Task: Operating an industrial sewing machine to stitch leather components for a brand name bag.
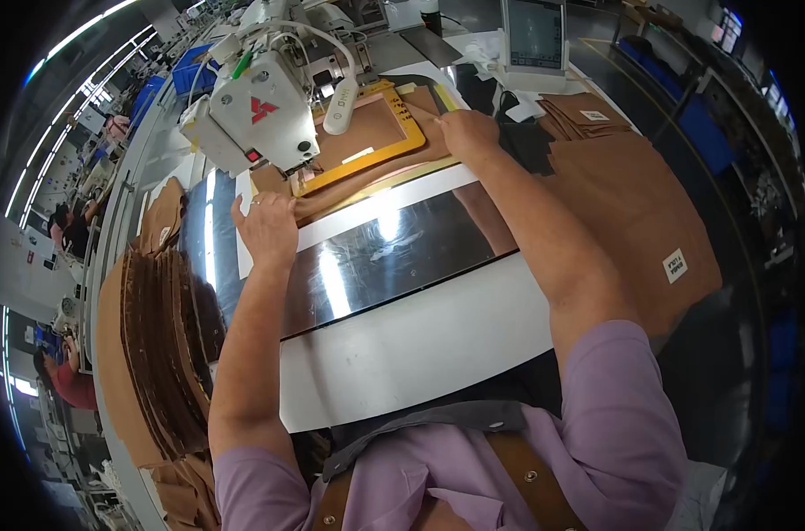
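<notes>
Under the white sewing machine head [248,115] lies brown fabric [367,134] in a yellow rectangular frame [415,133]. My left hand [265,228], fingers curled, grips the fabric's near left edge just outside the frame. My right hand [469,137] is closed on the fabric at the right end, beside the frame; its fingertips are partly hidden. A shiny metal plate [358,274] spans the worktop just in front of both hands.
Brown fabric pieces are stacked at left [155,354] and right [632,230]. A screen [532,31] stands at the back right, a blue bin [193,69] back left. Co-workers [71,380] sit along the far left. A shelving rack [712,124] runs along the right.
</notes>
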The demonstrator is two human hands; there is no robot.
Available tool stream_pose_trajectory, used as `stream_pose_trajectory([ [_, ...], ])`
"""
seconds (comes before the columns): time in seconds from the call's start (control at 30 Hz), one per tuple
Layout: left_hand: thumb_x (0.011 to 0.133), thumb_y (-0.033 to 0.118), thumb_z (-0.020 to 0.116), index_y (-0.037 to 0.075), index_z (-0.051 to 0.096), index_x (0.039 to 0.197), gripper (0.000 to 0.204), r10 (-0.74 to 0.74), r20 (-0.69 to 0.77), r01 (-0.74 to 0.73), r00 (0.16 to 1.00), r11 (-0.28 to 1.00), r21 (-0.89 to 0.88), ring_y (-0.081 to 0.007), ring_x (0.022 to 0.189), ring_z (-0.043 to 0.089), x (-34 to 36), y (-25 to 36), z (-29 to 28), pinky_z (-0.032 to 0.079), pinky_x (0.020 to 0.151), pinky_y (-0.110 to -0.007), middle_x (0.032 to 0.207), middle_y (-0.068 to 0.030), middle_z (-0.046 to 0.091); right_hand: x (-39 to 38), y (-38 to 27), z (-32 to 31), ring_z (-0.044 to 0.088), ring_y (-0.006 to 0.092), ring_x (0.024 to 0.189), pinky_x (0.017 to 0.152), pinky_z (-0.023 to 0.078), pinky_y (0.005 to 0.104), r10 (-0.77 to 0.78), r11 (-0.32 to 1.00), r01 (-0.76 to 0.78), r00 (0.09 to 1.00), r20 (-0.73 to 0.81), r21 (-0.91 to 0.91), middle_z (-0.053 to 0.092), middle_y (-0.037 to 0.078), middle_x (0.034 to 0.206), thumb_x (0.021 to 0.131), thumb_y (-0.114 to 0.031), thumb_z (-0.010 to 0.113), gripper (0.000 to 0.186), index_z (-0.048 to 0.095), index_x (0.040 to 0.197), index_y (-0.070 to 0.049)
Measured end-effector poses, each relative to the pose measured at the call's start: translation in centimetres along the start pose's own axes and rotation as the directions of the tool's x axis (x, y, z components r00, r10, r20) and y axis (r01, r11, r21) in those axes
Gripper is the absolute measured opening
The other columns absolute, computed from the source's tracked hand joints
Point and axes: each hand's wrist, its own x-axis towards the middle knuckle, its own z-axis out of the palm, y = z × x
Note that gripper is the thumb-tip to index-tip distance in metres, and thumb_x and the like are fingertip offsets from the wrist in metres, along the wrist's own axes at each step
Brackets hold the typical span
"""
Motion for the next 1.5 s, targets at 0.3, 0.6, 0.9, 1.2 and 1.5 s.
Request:
stream_pose_trajectory([
  [0.3, 0.097, 0.021, 0.062, 0.005, 0.057, 0.075, 0.029, 0.27, -0.047, -0.24, 0.962, 0.749, -0.618, -0.0363, 0.068, 0.053, -3.5, 11.9, -13.6, 0.039, 0.076, -0.044, 0.071, -0.0133, 0.06, -5.9, 14.7, -10.4, 0.071, 0.034, 0.097, 0.086, 0.053, 0.0386, 0.059, 0.946, 0.024, 0.968, -0.245, 0.323, 0.073, 0.019, 0.104, 0.094, -0.037, 0.066, 0.035, 0.074, 0.114, -0.01],
  [0.6, 0.081, 0.027, 0.081, 0.01, 0.064, 0.084, 0.024, 0.632, -0.304, -0.435, 0.713, 0.058, -0.899, -0.0244, 0.059, 0.061, -7.2, 23.4, -19.2, 0.044, 0.067, -0.036, 0.067, -0.0042, 0.063, -23.6, 36.7, -22.3, 0.07, 0.024, 0.107, 0.095, 0.052, 0.035, 0.43, 0.886, -0.464, 0.834, -0.344, -0.016, 0.074, 0.011, 0.115, 0.09, -0.029, 0.07, 0.04, 0.07, 0.128, -0.015],
  [0.9, 0.084, 0.018, 0.079, 0.007, 0.066, 0.083, 0.017, 0.485, 0.085, -0.2, 0.871, 0.507, -0.839, -0.0221, 0.064, 0.062, -6.1, 14.3, -13.0, 0.046, 0.067, -0.034, 0.071, -0.0048, 0.064, -16.1, 26.3, -16.4, 0.07, 0.0222, 0.086, 0.079, 0.053, 0.0334, 0.208, 0.95, -0.151, 0.959, -0.194, 0.272, 0.074, 0.01, 0.094, 0.088, -0.026, 0.074, 0.023, 0.075, 0.1, -0.005],
  [1.2, 0.097, 0.022, 0.069, 0.0, 0.065, 0.088, 0.024, -0.094, 0.298, 0.298, 0.95, 0.564, -0.77, -0.0146, 0.075, 0.058, -9.5, 2.6, -7.0, 0.047, 0.069, -0.031, 0.081, -0.005, 0.065, 0.8, 13.9, -2.3, 0.071, 0.0394, 0.096, 0.081, 0.057, 0.0499, -0.067, 0.995, 0.062, 0.996, -0.052, -0.079, 0.073, 0.019, 0.099, 0.088, -0.016, 0.061, 0.021, 0.076, 0.097, -0.005],
  [1.5, 0.099, 0.03, 0.067, -0.001, 0.063, 0.086, 0.034, -0.137, 0.355, 0.371, 0.925, 0.539, -0.757, -0.0126, 0.075, 0.052, -11.0, -1.7, -3.3, 0.043, 0.072, -0.029, 0.076, -0.0029, 0.059, 2.6, 12.6, -0.3, 0.07, 0.0327, 0.108, 0.087, 0.058, 0.0457, -0.081, 0.982, 0.078, 0.997, -0.01, -0.171, 0.073, 0.016, 0.113, 0.088, -0.014, 0.065, 0.024, 0.077, 0.106, -0.003],
])
